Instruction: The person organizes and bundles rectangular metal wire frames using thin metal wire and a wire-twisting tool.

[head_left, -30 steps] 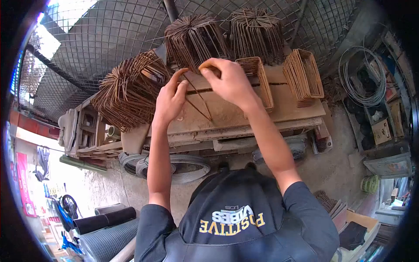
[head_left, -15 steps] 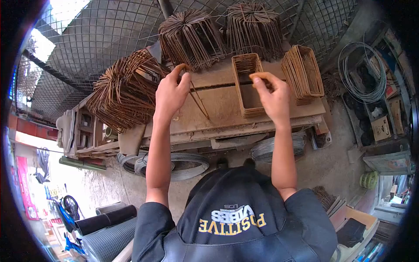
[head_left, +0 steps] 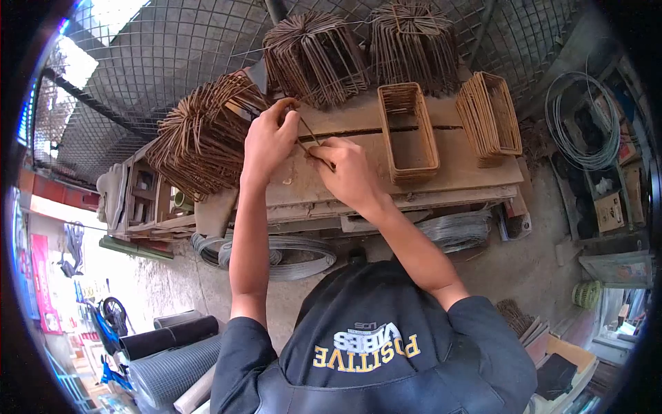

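My left hand (head_left: 270, 141) is closed on a rusty metal stirrup (head_left: 310, 131), a thin bent-bar frame that shows only in part between my hands. With fingers pinched, my right hand (head_left: 348, 172) grips the same stirrup a little lower and to the right. A neat stack of rusty rectangular stirrups (head_left: 433, 148) stands on the wooden workbench (head_left: 358, 155), right of my right hand. Just left of my left hand lies a fanned bundle of stirrups (head_left: 196, 138). My fingers hide the ends of the held piece.
Two more stirrup bundles, one at the back left (head_left: 317, 58) and one at the back right (head_left: 414, 48), stand by the wire mesh (head_left: 200, 41). Another stirrup stack (head_left: 486, 117) leans at the bench's right end. Wire coils (head_left: 303, 259) lie below the bench; another coil (head_left: 585, 121) is at right.
My right hand has left the rectangular stack and moved left, taking hold of the stirrup in my left hand. My left hand stays closed on it. The view has shifted slightly.
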Available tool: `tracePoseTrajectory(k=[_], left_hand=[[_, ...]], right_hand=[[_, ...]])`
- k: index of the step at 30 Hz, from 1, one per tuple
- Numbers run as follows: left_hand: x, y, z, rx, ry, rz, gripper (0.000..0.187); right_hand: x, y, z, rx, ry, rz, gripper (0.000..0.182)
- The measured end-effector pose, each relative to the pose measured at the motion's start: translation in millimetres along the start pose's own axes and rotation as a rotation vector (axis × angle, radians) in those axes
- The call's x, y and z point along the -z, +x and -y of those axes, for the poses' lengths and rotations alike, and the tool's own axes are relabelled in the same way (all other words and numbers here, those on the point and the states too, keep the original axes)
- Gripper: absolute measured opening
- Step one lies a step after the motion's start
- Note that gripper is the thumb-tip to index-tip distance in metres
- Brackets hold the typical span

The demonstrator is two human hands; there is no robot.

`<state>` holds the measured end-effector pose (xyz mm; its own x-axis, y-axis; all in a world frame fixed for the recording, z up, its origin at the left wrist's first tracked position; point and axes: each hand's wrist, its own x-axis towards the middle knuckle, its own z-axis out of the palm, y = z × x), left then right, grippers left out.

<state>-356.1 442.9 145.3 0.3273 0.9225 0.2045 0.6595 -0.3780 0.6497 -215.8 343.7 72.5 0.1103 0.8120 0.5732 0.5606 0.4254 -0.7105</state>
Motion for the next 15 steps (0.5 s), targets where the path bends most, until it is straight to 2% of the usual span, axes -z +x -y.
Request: tracePoseTrajectory(k=[4,6,13,15], left_hand=[[3,0,-4,0.001,-0.034,0.016,0.043],[-4,2,0,-0.077,-0.015,-0.068,0.044],[-1,4,-21,0.067,-0.001,-0.002,0.041],[-7,5,-15,0.005,-0.001,-0.023,0.04]], right_hand=[[-5,-3,4,0.049,-0.094,0.004,0.019],[-9,-5,6,0.062,-0.112,0.009,0.018],[-13,-9,17,0.046,-0.116,0.019,0.017],[-15,-10,17,0.019,-0.073,0.041,0.018]])
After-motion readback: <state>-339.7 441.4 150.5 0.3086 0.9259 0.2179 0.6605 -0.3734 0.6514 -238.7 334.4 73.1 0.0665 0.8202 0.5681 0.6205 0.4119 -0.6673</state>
